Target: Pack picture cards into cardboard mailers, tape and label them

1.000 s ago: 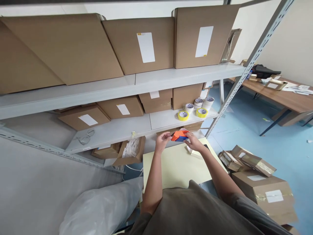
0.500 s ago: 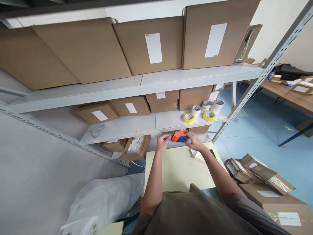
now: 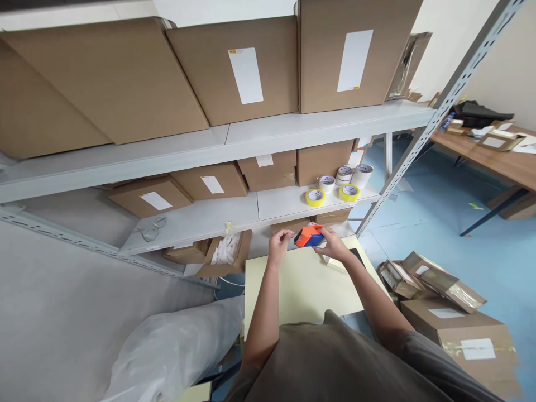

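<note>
My right hand (image 3: 330, 245) grips an orange and blue tape dispenser (image 3: 309, 236) and holds it in the air over the far edge of a pale yellow table (image 3: 301, 290). My left hand (image 3: 278, 244) is just left of the dispenser, its fingers pinched at the dispenser's left end; what they pinch is too small to make out. Both arms reach forward from my grey-shirted body toward the metal shelving.
Grey metal shelves (image 3: 259, 139) carry cardboard boxes (image 3: 238, 67); yellow and white tape rolls (image 3: 335, 187) sit on the middle shelf. More boxes (image 3: 456, 329) lie on the blue floor at right. A white plastic bag (image 3: 176, 352) lies at left, a wooden desk (image 3: 498, 159) far right.
The camera view shifted a little; both hands stay together at the tape dispenser, which has tilted slightly in my right hand.
</note>
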Available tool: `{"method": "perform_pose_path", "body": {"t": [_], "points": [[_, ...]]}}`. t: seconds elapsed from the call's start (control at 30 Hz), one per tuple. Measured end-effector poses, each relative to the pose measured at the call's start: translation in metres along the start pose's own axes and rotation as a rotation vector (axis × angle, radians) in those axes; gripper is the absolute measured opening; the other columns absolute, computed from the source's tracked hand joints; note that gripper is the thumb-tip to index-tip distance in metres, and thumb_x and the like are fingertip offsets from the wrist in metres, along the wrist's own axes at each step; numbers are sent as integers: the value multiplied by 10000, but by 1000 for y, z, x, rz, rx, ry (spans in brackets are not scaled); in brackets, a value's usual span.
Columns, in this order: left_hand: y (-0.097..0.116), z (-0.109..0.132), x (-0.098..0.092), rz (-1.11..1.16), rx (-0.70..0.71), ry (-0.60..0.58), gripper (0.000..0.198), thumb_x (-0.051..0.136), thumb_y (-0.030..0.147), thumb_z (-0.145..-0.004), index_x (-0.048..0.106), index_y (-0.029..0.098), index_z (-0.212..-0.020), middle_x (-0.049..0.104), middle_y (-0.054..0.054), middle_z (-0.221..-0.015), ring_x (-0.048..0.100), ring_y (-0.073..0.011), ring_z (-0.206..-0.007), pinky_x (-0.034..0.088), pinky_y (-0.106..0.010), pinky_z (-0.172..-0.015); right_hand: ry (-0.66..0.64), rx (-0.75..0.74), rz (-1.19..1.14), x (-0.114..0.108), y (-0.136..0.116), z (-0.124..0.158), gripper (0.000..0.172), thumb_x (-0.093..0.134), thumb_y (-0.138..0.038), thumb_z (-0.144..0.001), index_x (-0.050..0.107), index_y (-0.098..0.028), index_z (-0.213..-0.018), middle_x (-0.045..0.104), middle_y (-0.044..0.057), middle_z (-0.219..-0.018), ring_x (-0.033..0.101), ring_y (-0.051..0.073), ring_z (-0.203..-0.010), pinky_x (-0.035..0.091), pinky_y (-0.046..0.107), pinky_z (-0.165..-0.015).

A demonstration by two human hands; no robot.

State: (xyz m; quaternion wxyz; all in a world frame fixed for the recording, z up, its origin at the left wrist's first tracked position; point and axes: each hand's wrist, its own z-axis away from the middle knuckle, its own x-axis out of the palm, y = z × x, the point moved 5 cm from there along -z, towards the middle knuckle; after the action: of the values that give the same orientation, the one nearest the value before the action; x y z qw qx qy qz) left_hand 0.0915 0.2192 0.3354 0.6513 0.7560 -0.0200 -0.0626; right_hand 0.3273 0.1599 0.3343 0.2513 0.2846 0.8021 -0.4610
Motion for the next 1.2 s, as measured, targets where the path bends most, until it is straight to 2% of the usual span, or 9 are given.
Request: {"method": "perform_pose_path", "body": {"t": [0.17,0.3,0.37,0.47,0.57,0.7,0.77,0.9,1.2], "points": [[11,7,2,22,31,-54,377,774,567,-879,815,196,-935,801,-90,-980,739,-231,-943,588,-347,-901,24,9,5,-8,-6,7,432,772,-263,-757,645,-240,-1170,718,106,-1148,674,317,-1067,552,476,-968],[25,8,-13,103,81,16,517,718,621,-922,770,221,-1244,780,-111,-1180,743,-214,-995,602,-322,-884,49,1,23,-20,-17,7,420,761,-259,-756,648,-243,-1160,714,125,-1208,645,352,-1181,513,524,-1066],[26,7,-19,130,74,27,577,674,647,-946,729,220,-1329,774,-122,-1196,744,-208,-983,605,-311,-850,55,-5,-2,-25,-23,8,443,756,-252,-754,645,-242,-1183,706,133,-1265,630,357,-1231,501,524,-1094],[22,8,-19,123,48,-16,577,695,642,-933,738,207,-1308,784,-127,-1151,745,-212,-966,602,-312,-851,57,10,-131,-28,-32,10,491,758,-246,-743,637,-237,-1219,694,131,-1304,645,340,-1219,523,485,-1069],[19,14,-11,106,31,-94,556,736,606,-916,742,211,-1307,777,-131,-1204,738,-228,-1048,598,-326,-908,61,76,-311,-25,-34,15,482,793,-281,-734,645,-230,-1190,707,111,-1236,673,311,-1134,543,446,-1027],[23,25,8,86,25,-281,560,809,512,-883,724,235,-1362,725,-119,-1373,675,-274,-1265,584,-371,-1014,16,217,-641,-8,-26,25,585,876,-431,-730,640,-227,-1224,722,81,-1113,691,280,-1000,578,426,-933],[24,28,17,96,18,-360,559,839,474,-860,734,232,-1353,715,-112,-1398,676,-284,-1269,585,-399,-1034,-8,280,-829,2,-23,30,648,901,-530,-712,637,-232,-1223,726,74,-1063,698,270,-930,600,421,-848],[20,27,22,103,-5,-360,508,858,444,-838,778,210,-1282,763,-115,-1291,724,-274,-1150,604,-406,-986,3,342,-1015,12,-20,35,738,936,-645,-625,657,-237,-1173,740,79,-1028,709,278,-894,617,408,-761],[8,27,21,165,-91,-366,589,899,450,-787,762,181,-1292,781,-132,-1201,737,-264,-1074,608,-395,-935,-17,355,-1014,5,-22,31,746,922,-681,-626,689,-221,-1165,759,103,-1055,728,318,-981,624,457,-847]]}}
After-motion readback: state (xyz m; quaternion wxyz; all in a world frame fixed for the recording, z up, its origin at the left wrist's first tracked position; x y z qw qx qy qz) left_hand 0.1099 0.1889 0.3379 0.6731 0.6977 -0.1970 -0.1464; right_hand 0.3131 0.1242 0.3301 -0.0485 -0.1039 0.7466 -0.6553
